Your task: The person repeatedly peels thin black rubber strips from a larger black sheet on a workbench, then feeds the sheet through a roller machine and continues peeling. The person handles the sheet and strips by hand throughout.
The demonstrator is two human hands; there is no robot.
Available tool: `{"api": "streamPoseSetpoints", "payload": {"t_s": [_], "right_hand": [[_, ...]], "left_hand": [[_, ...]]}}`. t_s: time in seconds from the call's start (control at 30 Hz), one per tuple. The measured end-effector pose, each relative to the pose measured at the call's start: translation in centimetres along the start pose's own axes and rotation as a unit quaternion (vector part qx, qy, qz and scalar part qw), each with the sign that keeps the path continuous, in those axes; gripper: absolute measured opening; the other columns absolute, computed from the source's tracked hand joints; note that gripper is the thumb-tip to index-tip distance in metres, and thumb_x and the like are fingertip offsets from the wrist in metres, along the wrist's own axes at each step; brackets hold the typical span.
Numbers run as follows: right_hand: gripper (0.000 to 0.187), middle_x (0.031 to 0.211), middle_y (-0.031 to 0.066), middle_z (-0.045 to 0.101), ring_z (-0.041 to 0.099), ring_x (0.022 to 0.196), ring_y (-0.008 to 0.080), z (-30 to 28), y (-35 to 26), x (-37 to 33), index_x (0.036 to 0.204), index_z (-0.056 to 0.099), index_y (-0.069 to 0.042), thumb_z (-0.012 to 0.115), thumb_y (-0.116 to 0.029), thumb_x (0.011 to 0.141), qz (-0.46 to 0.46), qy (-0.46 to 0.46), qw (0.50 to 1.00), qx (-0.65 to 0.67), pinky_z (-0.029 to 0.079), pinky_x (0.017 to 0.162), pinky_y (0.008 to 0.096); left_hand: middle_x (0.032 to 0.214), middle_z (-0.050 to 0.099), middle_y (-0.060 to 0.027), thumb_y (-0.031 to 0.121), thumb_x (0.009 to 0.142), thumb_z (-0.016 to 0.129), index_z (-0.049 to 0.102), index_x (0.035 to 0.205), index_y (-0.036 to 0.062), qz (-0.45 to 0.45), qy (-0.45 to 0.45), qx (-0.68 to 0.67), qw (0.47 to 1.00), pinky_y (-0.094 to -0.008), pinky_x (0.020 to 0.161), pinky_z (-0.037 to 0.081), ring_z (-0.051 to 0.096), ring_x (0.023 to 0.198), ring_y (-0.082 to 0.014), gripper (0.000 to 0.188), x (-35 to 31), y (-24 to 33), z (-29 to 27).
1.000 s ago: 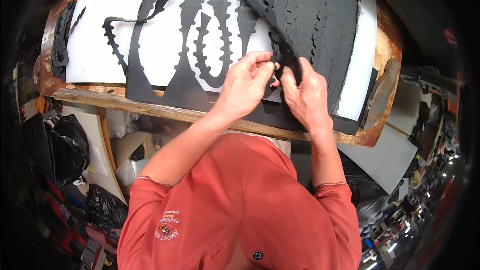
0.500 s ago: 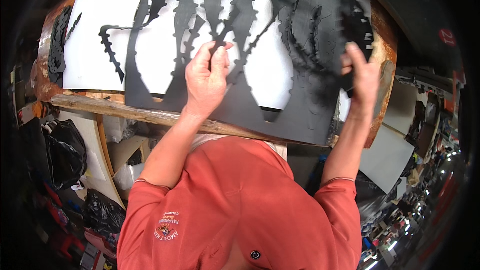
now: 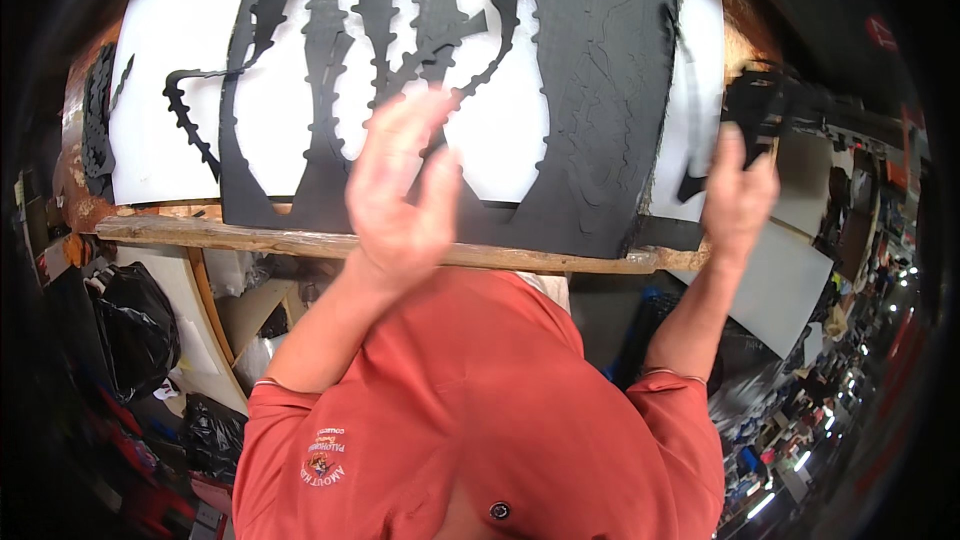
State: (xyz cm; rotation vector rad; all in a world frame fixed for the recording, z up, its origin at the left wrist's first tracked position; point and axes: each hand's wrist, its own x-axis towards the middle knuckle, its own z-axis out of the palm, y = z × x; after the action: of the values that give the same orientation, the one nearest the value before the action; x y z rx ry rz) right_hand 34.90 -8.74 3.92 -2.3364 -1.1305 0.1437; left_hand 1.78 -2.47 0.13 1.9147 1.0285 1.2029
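Note:
A black sheet (image 3: pixel 610 215) with large curved, notched cutouts lies over a white sheet (image 3: pixel 185 10) on the workbench. My left hand (image 3: pixel 400 195) hovers over its middle, blurred, with fingers stretched and the thumb apart. Thin notched black strips (image 3: pixel 190 120) lie loose across the cutouts. Past the sheet's right edge, my right hand (image 3: pixel 740 195) has its fingers closed on black cut pieces (image 3: pixel 755 105), which are smeared by motion. Curved cut lines show on the right part of the sheet, where the material is still in place.
A stack of black cut pieces (image 3: pixel 98 130) sits at the bench's left end. The wooden bench edge (image 3: pixel 230 233) runs in front of me. Black plastic bags (image 3: pixel 140 325) are below at left; a grey panel (image 3: pixel 775 290) leans at right among clutter.
My left hand has let go of the black strip it was pinching and opened. My right hand has moved outward to the right, carrying black pieces off the sheet. The sheet appears farther left in view.

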Motion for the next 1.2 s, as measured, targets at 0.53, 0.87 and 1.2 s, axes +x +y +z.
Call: {"api": "streamPoseSetpoints", "payload": {"t_s": [0.53,0.87,1.2], "right_hand": [[0.030,0.092,0.0241,0.073,0.072,0.084,0.0428,-0.1,-2.5,-4.9,0.124,0.065,0.002,0.066,0.000,0.095,-0.172,-0.086,0.980,-0.062,0.057,0.074,0.0504],[0.026,0.091,0.0219,0.073,0.074,0.082,0.0369,4.4,-1.5,-8.8,0.113,0.063,0.004,0.074,-0.009,0.093,-0.209,-0.184,0.959,-0.051,0.059,0.070,0.0453],[0.033,0.096,0.0186,0.078,0.077,0.086,0.0347,5.2,-1.6,-8.8,0.120,0.067,0.000,0.080,-0.019,0.096,-0.106,-0.194,0.963,0.151,0.060,0.073,0.0422]], "left_hand": [[0.127,0.071,-0.0167,0.025,0.108,0.066,0.050,0.153,-0.0102,-0.466,-0.315,-0.223,0.796,-0.0322,0.100,0.054,0.067,0.118,-0.0182,0.059,1.5,1.8,4.6],[0.118,0.071,-0.0054,0.024,0.110,0.065,0.062,0.139,-0.0014,-0.553,-0.255,-0.351,0.711,-0.0305,0.095,0.053,0.066,0.104,-0.0114,0.039,1.6,0.1,6.1],[0.123,0.073,-0.0109,0.027,0.113,0.057,0.058,0.137,-0.0027,-0.514,-0.202,-0.490,0.675,-0.0341,0.109,0.048,0.064,0.119,-0.0167,0.038,1.9,1.5,7.9]]}}
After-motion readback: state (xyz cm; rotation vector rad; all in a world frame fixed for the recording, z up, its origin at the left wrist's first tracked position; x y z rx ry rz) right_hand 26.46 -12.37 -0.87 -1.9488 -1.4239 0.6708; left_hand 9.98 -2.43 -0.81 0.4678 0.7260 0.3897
